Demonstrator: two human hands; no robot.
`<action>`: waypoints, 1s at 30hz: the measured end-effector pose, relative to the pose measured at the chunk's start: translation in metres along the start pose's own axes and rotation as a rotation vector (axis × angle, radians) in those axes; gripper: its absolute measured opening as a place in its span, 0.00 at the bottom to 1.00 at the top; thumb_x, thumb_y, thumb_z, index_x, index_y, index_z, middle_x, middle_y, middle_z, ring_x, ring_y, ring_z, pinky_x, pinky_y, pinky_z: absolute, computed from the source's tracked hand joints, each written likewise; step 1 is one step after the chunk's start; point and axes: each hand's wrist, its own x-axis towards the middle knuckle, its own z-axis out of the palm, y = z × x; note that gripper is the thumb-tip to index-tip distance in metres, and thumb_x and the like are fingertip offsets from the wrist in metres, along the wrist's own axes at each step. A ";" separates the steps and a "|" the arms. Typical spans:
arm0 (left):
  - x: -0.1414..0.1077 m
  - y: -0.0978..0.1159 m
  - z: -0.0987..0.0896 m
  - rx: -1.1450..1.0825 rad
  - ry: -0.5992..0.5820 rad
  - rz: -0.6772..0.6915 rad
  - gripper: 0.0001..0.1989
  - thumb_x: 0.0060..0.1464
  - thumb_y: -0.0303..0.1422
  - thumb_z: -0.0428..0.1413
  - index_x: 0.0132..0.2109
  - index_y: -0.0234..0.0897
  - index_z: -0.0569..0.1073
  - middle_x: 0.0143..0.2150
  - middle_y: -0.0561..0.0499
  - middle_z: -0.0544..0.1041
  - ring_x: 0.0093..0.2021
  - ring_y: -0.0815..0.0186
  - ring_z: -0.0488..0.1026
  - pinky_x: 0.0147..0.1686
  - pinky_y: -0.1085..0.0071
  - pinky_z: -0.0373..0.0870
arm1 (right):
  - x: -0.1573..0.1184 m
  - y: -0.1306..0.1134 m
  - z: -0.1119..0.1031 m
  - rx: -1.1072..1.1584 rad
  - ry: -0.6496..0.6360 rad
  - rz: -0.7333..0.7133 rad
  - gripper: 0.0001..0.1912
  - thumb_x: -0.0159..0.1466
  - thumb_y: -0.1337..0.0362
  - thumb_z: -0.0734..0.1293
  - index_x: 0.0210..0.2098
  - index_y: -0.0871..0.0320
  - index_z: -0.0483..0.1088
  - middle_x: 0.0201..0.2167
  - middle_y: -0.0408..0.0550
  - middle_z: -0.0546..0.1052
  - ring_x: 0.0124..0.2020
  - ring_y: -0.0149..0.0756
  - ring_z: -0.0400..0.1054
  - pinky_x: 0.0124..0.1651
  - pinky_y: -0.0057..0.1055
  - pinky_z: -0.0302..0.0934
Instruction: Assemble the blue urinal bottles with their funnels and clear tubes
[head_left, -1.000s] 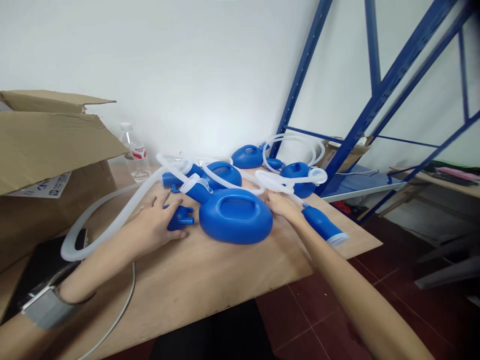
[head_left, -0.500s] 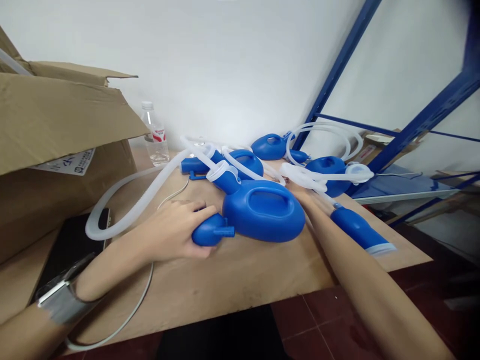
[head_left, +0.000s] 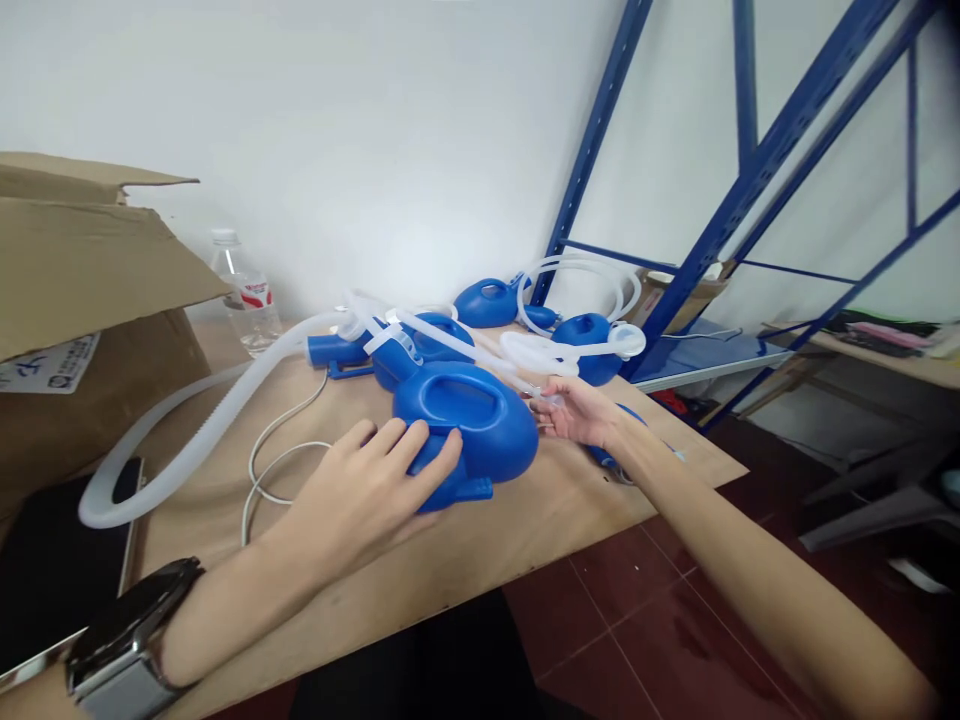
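My left hand [head_left: 382, 470] is closed round a small blue part [head_left: 442, 488] with a short spout, directly in front of a large blue bottle [head_left: 495, 425] with a moulded handle. A white collar sits at this bottle's neck. Past the bottle's right side, my right hand [head_left: 574, 410] has its fingers bent round the end of a thin clear tube [head_left: 551, 399]. Another blue piece [head_left: 600, 457] lies partly hidden under my right forearm. Behind are more blue bottles [head_left: 480, 303] and coiled white hoses [head_left: 577, 262].
An open cardboard box [head_left: 97, 270] and a water bottle [head_left: 251, 300] stand at the left. A black flat device [head_left: 60, 560] and a white cable [head_left: 259, 455] lie on the wooden table [head_left: 360, 630]. Blue metal shelving [head_left: 592, 140] rises at the right.
The view has turned to the right. My left hand has brought the small blue part in front of the large bottle. My right hand has come nearer, and its fingers now show.
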 end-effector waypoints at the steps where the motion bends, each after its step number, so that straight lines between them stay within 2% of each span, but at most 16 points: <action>1: 0.003 0.002 -0.003 0.069 0.011 0.007 0.21 0.63 0.35 0.61 0.62 0.35 0.73 0.48 0.39 0.81 0.39 0.54 0.78 0.34 0.60 0.71 | -0.007 0.001 -0.001 0.078 -0.040 0.038 0.04 0.57 0.67 0.68 0.33 0.58 0.71 0.21 0.42 0.67 0.25 0.33 0.64 0.32 0.32 0.62; 3: 0.010 0.006 -0.007 0.178 0.013 0.018 0.21 0.63 0.25 0.58 0.62 0.37 0.73 0.48 0.41 0.81 0.38 0.55 0.77 0.35 0.59 0.70 | -0.021 0.002 0.000 0.218 -0.091 0.078 0.12 0.57 0.67 0.71 0.41 0.57 0.71 0.23 0.41 0.70 0.27 0.32 0.65 0.30 0.28 0.59; 5: 0.015 0.009 -0.008 0.237 -0.006 0.023 0.23 0.62 0.21 0.56 0.63 0.37 0.73 0.47 0.42 0.80 0.40 0.54 0.77 0.36 0.58 0.71 | -0.033 0.000 0.004 0.271 -0.121 0.081 0.13 0.58 0.66 0.74 0.41 0.57 0.71 0.25 0.40 0.72 0.27 0.31 0.67 0.29 0.26 0.58; 8: 0.022 0.011 -0.006 0.280 -0.008 0.011 0.23 0.63 0.21 0.55 0.63 0.38 0.73 0.48 0.41 0.80 0.43 0.52 0.76 0.40 0.56 0.72 | -0.048 -0.006 0.019 0.255 -0.157 0.063 0.12 0.60 0.63 0.77 0.38 0.58 0.71 0.28 0.42 0.75 0.28 0.30 0.70 0.28 0.24 0.60; 12: 0.027 0.004 -0.001 0.311 0.026 -0.067 0.22 0.65 0.22 0.54 0.63 0.40 0.73 0.52 0.38 0.80 0.43 0.51 0.77 0.39 0.55 0.73 | -0.058 -0.016 0.055 0.280 -0.176 -0.015 0.14 0.61 0.58 0.78 0.39 0.58 0.74 0.31 0.43 0.79 0.29 0.30 0.73 0.27 0.23 0.62; 14: 0.026 -0.001 0.002 0.314 0.010 -0.108 0.23 0.66 0.23 0.53 0.65 0.40 0.70 0.55 0.34 0.79 0.45 0.48 0.78 0.41 0.52 0.75 | -0.055 -0.020 0.075 0.318 -0.171 -0.084 0.14 0.61 0.56 0.79 0.39 0.57 0.76 0.31 0.43 0.80 0.29 0.30 0.73 0.26 0.23 0.62; 16: 0.022 -0.008 0.006 0.291 -0.004 -0.172 0.25 0.67 0.25 0.53 0.68 0.41 0.66 0.59 0.31 0.77 0.51 0.44 0.77 0.48 0.44 0.75 | -0.047 -0.024 0.094 0.347 -0.147 -0.157 0.15 0.59 0.55 0.80 0.38 0.56 0.76 0.31 0.42 0.81 0.28 0.29 0.73 0.25 0.23 0.62; 20: 0.009 -0.025 0.013 0.168 0.038 -0.286 0.24 0.67 0.28 0.55 0.68 0.42 0.65 0.63 0.30 0.72 0.62 0.39 0.73 0.62 0.31 0.64 | -0.022 -0.031 0.126 0.399 -0.081 -0.339 0.17 0.56 0.55 0.82 0.34 0.56 0.75 0.31 0.42 0.82 0.28 0.28 0.72 0.30 0.25 0.63; 22: 0.006 -0.033 0.011 0.124 0.059 -0.321 0.23 0.67 0.29 0.56 0.67 0.41 0.65 0.65 0.29 0.71 0.65 0.38 0.70 0.64 0.30 0.61 | -0.012 -0.033 0.143 0.411 -0.091 -0.437 0.17 0.57 0.54 0.82 0.33 0.56 0.75 0.31 0.42 0.81 0.31 0.30 0.73 0.36 0.27 0.67; 25: 0.008 -0.045 0.004 0.104 0.050 -0.383 0.22 0.68 0.29 0.54 0.66 0.40 0.65 0.67 0.28 0.69 0.66 0.39 0.69 0.64 0.33 0.63 | -0.002 -0.035 0.166 0.484 -0.117 -0.549 0.17 0.58 0.52 0.81 0.32 0.55 0.74 0.32 0.42 0.80 0.37 0.32 0.75 0.45 0.30 0.70; 30: 0.014 -0.057 -0.001 0.147 0.014 -0.474 0.19 0.71 0.32 0.50 0.66 0.38 0.65 0.66 0.27 0.68 0.60 0.39 0.73 0.58 0.38 0.68 | 0.011 -0.039 0.187 0.616 -0.124 -0.620 0.18 0.57 0.53 0.82 0.33 0.53 0.73 0.36 0.44 0.81 0.44 0.39 0.78 0.50 0.38 0.74</action>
